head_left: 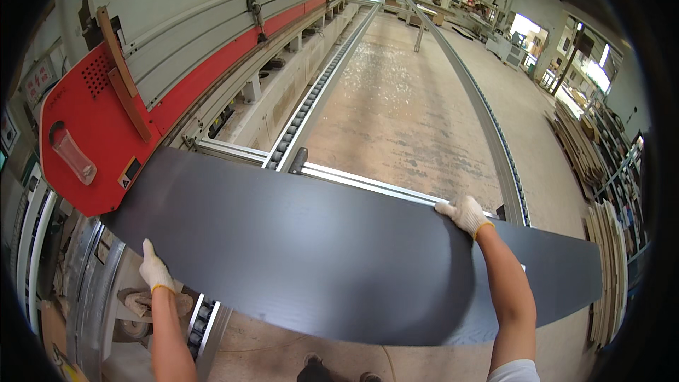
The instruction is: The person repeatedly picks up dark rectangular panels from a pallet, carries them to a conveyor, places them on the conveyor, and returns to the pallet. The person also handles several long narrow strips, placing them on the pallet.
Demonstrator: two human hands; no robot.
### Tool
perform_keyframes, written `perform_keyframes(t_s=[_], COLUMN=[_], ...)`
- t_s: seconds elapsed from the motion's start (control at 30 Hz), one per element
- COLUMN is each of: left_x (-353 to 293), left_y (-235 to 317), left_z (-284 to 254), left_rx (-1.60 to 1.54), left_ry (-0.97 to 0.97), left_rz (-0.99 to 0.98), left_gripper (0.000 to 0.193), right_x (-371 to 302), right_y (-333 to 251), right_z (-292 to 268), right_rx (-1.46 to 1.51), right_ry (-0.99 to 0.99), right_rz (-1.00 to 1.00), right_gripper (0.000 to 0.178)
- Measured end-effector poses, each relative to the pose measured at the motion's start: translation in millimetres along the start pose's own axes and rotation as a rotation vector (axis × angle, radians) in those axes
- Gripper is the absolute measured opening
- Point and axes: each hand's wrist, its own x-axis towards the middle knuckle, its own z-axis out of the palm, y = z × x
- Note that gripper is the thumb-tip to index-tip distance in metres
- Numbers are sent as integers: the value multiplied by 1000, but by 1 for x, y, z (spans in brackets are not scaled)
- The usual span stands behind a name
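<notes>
Panel point(311, 255), dark and long, lies flat across the roller rails point(304, 120) beside the red machine point(92, 134), left hand point(157, 271) gripping its near edge and right hand point(463, 213) its far edge, balancing its length.

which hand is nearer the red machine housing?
Left. The left hand grips the dark panel's near edge just below the red machine housing; the right hand holds the far edge, well off to the right.
</notes>
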Motion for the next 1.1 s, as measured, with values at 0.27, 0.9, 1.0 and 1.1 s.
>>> perform_keyframes(t_s=[0.27,0.9,1.0,1.1], left_x=[-6,-276,-383,-510], left_y=[7,27,-21,-69], left_z=[107,-298,-452,-545], left_rx=[336,727,1129,1004], left_ry=[85,-240,-55,119], left_rz=[28,499,881,123], left_gripper=[81,19,11,52], right_x=[19,-409,-421,-433], right_y=[-88,-31,4,34], right_z=[33,293,332,363], right_rx=[-414,-16,0,4], right_ry=[530,-717,-732,-817], right_rz=[-35,-270,-425,-697], right_gripper=[31,57,50,44])
